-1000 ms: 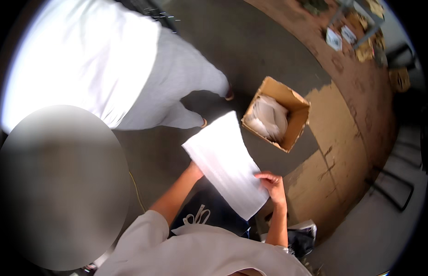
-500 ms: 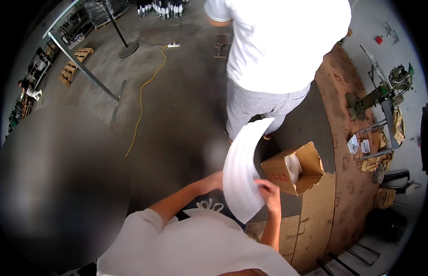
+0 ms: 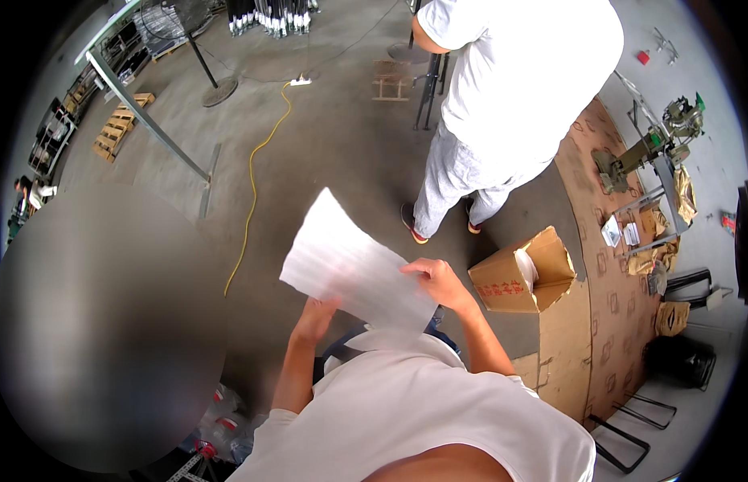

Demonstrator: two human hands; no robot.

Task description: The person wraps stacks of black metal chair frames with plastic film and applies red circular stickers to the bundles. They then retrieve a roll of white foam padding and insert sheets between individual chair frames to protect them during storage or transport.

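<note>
A thin, slightly translucent white sheet, like packing foam [image 3: 354,261], spreads out in front of my body, slanting from far left to near right. My left hand [image 3: 316,317] grips its lower left edge, part of the fingers showing faintly through from beneath. At the upper right edge my right hand [image 3: 440,281] pinches the sheet between thumb and fingers. To the right, an open cardboard box [image 3: 502,289] lies on the floor with some white sheet material [image 3: 526,267] inside, its opening toward the right.
A person in a white shirt [image 3: 526,88] stands ahead, just beyond the box. Flattened cardboard [image 3: 563,345] covers floor at right, near a green machine [image 3: 635,157]. A yellow cable [image 3: 252,193] runs along the floor at left. Plastic bottles [image 3: 221,426] sit at lower left.
The sheet has swung left and flattened from a curved, upright position. Both hands have moved left with it, still holding. The person ahead has shifted slightly right.
</note>
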